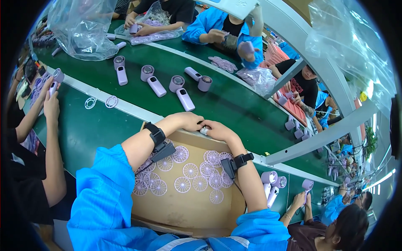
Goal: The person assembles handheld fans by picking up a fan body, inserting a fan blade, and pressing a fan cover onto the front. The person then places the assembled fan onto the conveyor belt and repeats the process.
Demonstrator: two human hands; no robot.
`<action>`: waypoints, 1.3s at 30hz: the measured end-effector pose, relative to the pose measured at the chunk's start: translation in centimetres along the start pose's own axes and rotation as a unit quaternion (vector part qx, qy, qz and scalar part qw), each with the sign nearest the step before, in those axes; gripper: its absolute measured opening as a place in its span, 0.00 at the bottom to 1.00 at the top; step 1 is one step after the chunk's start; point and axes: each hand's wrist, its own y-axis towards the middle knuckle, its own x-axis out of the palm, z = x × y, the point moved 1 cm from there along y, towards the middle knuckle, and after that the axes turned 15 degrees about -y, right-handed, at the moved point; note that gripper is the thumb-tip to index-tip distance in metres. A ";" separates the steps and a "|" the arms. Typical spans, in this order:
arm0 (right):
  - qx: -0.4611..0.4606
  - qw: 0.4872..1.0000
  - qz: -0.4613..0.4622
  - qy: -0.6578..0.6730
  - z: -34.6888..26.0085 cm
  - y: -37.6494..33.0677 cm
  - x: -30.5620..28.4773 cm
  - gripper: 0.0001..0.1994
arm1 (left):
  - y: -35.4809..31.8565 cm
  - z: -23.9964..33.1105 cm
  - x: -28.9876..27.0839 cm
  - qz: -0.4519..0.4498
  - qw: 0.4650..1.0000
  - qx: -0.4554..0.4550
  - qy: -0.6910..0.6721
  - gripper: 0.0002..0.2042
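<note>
Head view: a small white piece (204, 130) is seen where the left hand (190, 121) and right hand (220, 131) meet, near the cardboard box's (176, 209) far rim; whether either grip is clamped cannot be told. If pinched loosely, it could be dropped among the purple grilles (190, 170).

Factory assembly line, long green belt (238, 115), lilac handheld fans (157, 87) spaced along it, workers (205, 24) on both sides
</note>
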 end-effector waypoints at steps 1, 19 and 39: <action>-0.003 1.000 0.007 0.009 0.0 0.1 0.1 0.15 | 0.0 -0.3 0.1 0.007 1.000 -0.002 0.004 0.21; 0.028 0.994 0.024 0.102 1.9 1.6 1.0 0.12 | 0.1 -1.2 0.7 0.130 0.991 0.002 0.024 0.13; 0.057 0.995 0.069 0.049 -0.1 0.4 -0.2 0.13 | 1.4 -2.4 -1.0 0.133 0.987 -0.044 0.079 0.16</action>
